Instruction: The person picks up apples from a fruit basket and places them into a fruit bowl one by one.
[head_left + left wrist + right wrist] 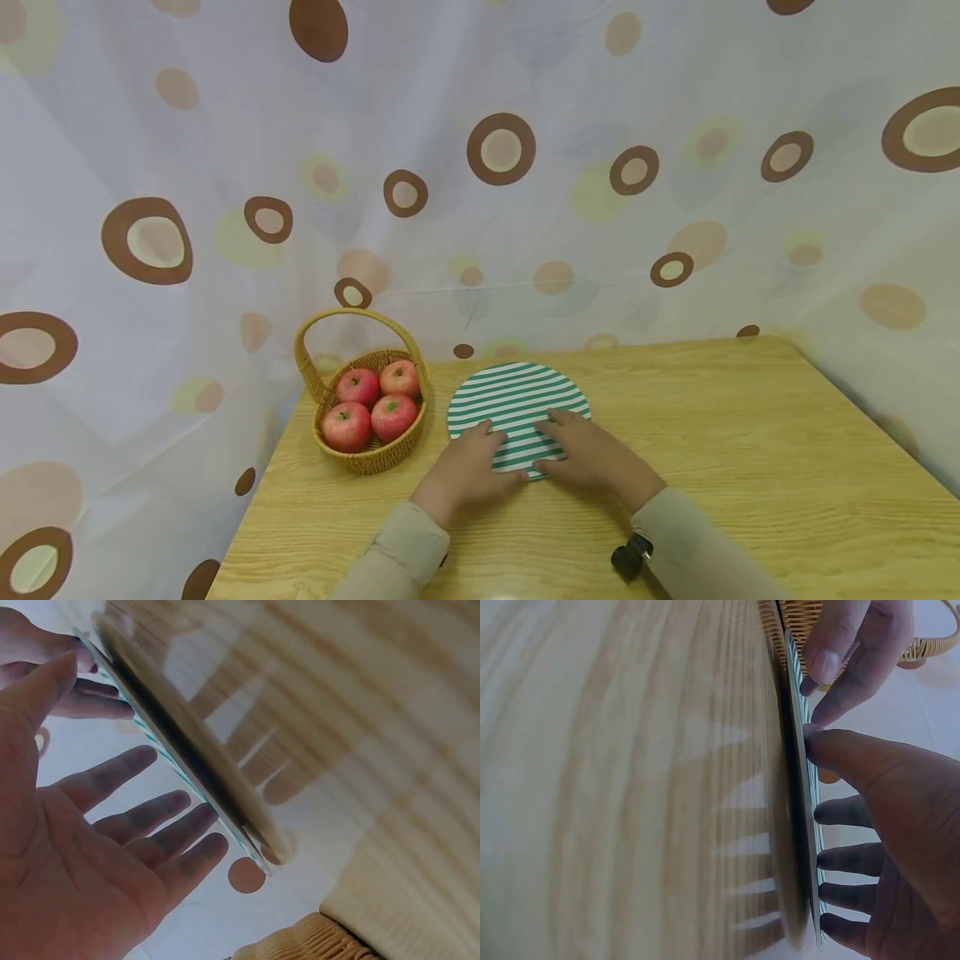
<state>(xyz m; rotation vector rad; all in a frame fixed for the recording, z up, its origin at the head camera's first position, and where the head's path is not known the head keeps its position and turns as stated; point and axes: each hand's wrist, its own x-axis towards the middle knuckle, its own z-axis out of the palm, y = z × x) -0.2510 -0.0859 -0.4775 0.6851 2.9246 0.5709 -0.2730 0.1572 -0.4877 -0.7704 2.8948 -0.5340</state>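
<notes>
A thin round mat with green and white stripes (517, 392) lies on the wooden table. My left hand (467, 468) is at its near left part, fingers spread and fingertips on the striped top. From the near right, my right hand (588, 457) reaches over it the same way, fingers spread and tips on the surface. The two thumbs come close together by the near rim. In the left wrist view, the mat (174, 756) appears edge-on under the left fingers (169, 844). The right wrist view has the right fingertips along the mat's face (805, 787).
A wicker basket (375, 460) with a tall arched handle stands left of the mat, holding several red apples (347, 427). The wooden table (735, 450) extends to the right. Behind it hangs a white curtain (555, 225) with brown and beige circles.
</notes>
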